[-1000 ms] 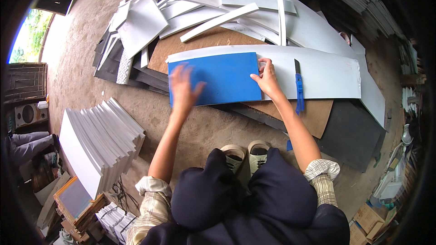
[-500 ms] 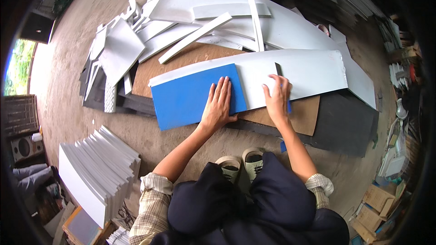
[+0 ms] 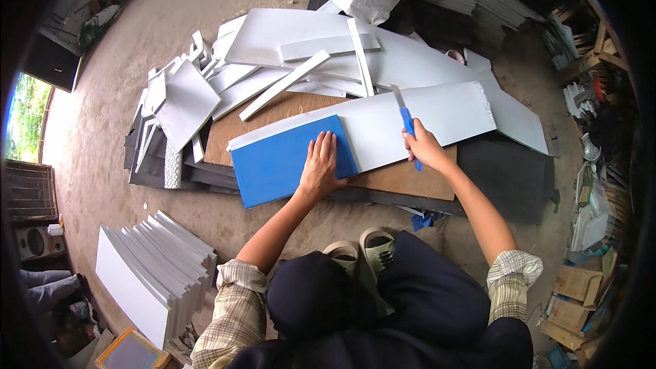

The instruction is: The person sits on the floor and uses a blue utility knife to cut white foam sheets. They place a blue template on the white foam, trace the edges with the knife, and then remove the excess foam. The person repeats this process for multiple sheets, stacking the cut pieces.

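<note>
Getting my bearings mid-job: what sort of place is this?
Probably a cutting workshop: the right hand holds a blue cutter, white offcuts lie heaped ahead, and a stack of white panels stands on the floor at the left.

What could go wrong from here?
The right hand holds a blue cutter with its blade out, so a slip might reach the left hand, which lies near the right edge of the blue board. That board could also shift on the white sheet, as only the left hand presses it.
</note>
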Tool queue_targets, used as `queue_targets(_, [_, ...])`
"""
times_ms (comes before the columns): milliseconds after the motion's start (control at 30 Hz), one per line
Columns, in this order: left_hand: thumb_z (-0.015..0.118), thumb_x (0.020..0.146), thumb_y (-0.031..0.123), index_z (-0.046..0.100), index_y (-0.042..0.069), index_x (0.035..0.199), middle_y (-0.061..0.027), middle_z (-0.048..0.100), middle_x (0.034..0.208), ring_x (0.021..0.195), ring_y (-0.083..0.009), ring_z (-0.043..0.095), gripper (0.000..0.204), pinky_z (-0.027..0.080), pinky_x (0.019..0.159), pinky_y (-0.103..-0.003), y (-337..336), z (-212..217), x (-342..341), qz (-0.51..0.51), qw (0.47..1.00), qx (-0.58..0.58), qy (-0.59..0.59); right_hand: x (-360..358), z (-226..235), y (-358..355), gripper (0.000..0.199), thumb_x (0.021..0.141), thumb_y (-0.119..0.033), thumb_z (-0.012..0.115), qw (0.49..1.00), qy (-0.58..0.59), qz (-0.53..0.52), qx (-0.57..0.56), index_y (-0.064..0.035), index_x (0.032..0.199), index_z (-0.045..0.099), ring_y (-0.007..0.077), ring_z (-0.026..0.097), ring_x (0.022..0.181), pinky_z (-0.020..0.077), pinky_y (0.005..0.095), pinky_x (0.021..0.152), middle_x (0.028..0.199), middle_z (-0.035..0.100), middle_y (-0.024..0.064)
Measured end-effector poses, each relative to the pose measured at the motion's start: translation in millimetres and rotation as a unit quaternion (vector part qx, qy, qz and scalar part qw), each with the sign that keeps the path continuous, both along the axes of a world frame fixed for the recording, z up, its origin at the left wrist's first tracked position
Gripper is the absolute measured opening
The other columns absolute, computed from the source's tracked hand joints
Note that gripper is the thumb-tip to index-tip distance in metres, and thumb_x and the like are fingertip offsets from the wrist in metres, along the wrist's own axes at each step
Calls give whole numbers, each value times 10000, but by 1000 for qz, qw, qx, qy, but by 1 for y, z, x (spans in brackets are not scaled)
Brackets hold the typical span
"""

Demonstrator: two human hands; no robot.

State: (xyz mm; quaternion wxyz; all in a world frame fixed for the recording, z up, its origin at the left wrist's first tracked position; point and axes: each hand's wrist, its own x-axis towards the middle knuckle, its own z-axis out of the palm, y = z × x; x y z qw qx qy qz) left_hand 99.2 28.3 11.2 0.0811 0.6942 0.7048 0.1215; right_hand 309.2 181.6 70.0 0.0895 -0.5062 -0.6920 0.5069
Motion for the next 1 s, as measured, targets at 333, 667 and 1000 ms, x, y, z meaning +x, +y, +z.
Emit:
queue_targets(333, [793,460,395,280,-27,1292,-190,221,1385,1320,-312,164,1065,139,1059,-500,0,-15,-1,28,996,51,-64,-41,-10,-32,243,942,-288,368,989,121,-64,-60,-53,888,403,63,288,344,280,231,310,510,320,-16])
queue_targets(667, [801,427,373,188,-3,1355,-148,164,1433,1343,-262,127,1174,97,1059,-515,1,-12,5,48,995,16,-84,-74,-52,-33,214,902,-166,364,992,-40,79,85,18,1006,393,269,604,562,475,371,463,614,567,157])
queue_targets(1000, [806,402,352,158,19,1375,-126,150,1445,1351,-241,104,1216,31,1041,-571,9,-12,3,58,993,-16,-102,-140,-66,-17,213,850,-166,469,918,-224,131,301,29,935,462,342,633,744,502,441,656,733,628,202])
